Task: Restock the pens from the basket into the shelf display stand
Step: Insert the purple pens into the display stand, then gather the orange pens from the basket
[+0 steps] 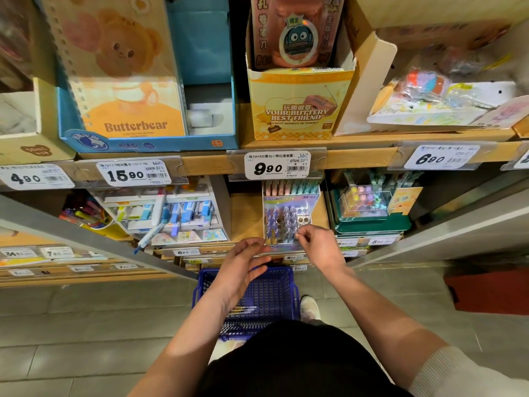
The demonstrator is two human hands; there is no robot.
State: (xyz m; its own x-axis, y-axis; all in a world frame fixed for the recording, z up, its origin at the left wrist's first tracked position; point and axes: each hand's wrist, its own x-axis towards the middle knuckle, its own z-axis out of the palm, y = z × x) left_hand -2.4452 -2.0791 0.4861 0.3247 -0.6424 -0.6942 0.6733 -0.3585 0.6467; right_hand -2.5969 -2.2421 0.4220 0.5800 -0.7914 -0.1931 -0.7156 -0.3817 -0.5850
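We stand at a stationery shelf (248,216), filling a clear plastic pen display stand (289,213) from a blue plastic mesh basket (273,296) on the floor.
Our right hand (320,247) pinches thumb and forefinger at the stand's front right holes; we cannot tell whether a pen sits between them. Our left hand (243,265) hovers spread and empty near the stand's lower left corner. A few slim pens (243,309) lie in the basket below. The holes look tightly packed, so a pen pushed in askew could jam, tip its neighbours, or drop.
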